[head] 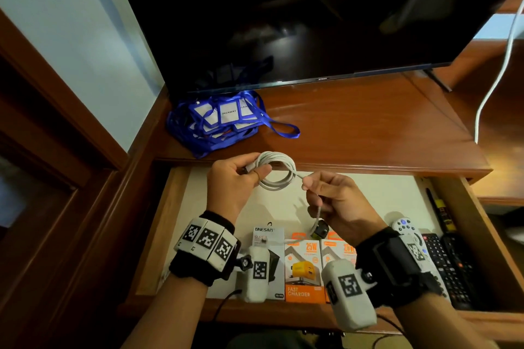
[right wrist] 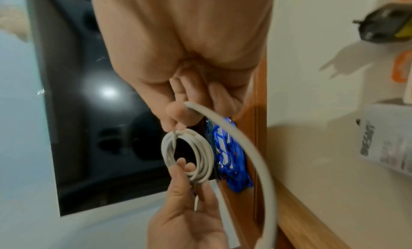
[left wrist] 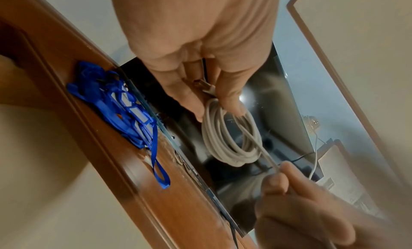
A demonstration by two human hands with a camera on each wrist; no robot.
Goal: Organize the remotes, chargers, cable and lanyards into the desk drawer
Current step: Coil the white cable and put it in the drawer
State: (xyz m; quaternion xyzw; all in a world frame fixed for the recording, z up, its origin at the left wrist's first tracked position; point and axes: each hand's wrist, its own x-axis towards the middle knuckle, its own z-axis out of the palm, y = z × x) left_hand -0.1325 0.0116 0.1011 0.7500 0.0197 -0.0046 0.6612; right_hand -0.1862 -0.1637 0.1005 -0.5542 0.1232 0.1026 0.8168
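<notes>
Both hands are busy with the white cable (head: pixel 276 170): my left hand (head: pixel 232 181) pinches the coil over the open drawer (head: pixel 175 224), and my right hand (head: pixel 337 201) grips the loose tail between thumb and fingers. I judge the task well along. Charger boxes (head: pixel 304 269) stand along the drawer's front, with the remotes (head: pixel 445 266) at the right end. Left to stow, I reckon, are this cable and the blue lanyards (head: pixel 218 122), heaped on the wooden desk top (head: pixel 368 122) under the dark TV (head: pixel 283 22). Pale wall at left.
</notes>
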